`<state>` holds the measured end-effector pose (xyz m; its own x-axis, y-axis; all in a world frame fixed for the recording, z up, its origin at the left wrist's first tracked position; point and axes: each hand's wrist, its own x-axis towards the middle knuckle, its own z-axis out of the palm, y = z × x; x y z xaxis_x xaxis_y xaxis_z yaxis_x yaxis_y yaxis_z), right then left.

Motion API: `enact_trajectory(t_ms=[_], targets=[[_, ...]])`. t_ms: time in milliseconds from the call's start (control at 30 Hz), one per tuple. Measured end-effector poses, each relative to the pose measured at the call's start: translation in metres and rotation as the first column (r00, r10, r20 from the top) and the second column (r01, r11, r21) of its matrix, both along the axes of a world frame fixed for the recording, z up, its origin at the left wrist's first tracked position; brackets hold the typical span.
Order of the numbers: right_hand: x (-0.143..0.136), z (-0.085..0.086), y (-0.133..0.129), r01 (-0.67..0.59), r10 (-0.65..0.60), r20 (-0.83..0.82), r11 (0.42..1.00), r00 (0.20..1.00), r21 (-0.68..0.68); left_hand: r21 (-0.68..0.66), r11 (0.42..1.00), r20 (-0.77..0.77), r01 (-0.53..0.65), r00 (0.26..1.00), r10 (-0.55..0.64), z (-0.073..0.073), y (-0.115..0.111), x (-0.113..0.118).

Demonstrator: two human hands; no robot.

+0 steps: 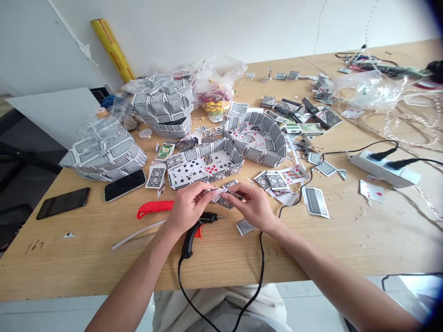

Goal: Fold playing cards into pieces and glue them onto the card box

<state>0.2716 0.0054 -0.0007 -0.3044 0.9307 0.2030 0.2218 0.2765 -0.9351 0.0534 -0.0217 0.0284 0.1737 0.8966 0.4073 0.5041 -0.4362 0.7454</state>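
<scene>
Between the fingertips of both hands is a small white piece of playing card, partly hidden by the fingers. My left hand pinches its left end, and my right hand pinches the other end. Below my left hand lies a black hot glue gun with a red trigger, its nozzle pointing right. A red-handled tool lies left of that hand. Just beyond the hands stands an open rectangular box made of playing cards. A rounded open card box sits behind it.
Two lidded card boxes and two phones are at left. Loose cards lie at right, near a white power strip. The glue gun's black cable loops over the table's front edge.
</scene>
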Motion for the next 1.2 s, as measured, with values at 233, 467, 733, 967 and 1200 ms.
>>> enact_trajectory(t_ms=[233, 467, 733, 967, 1200], targets=[[0.001, 0.002, -0.001, -0.05, 0.05, 0.004, 0.999, 0.999, 0.018, 0.025, 1.0, -0.014, 0.019, 1.0, -0.019, -0.001, 0.001, 0.0], [-0.002, 0.003, -0.004, -0.106, 0.106, -0.111, 0.994, 0.988, 0.0, 0.062, 0.997, -0.044, 0.04, 0.998, -0.037, -0.003, 0.0, 0.002], [0.0, 0.01, -0.005, -0.138, 0.109, -0.22, 0.983, 0.969, -0.124, 0.017, 0.998, 0.022, 0.057, 0.998, -0.057, -0.002, -0.003, 0.007], [-0.004, 0.009, -0.006, -0.117, 0.092, -0.206, 0.986, 0.974, -0.117, -0.084, 0.996, 0.064, 0.015, 0.998, -0.01, -0.002, -0.003, 0.008], [-0.003, 0.009, -0.008, -0.108, 0.081, -0.199, 0.986, 0.977, -0.128, -0.229, 0.97, 0.162, 0.082, 0.986, -0.045, -0.003, -0.005, 0.01]])
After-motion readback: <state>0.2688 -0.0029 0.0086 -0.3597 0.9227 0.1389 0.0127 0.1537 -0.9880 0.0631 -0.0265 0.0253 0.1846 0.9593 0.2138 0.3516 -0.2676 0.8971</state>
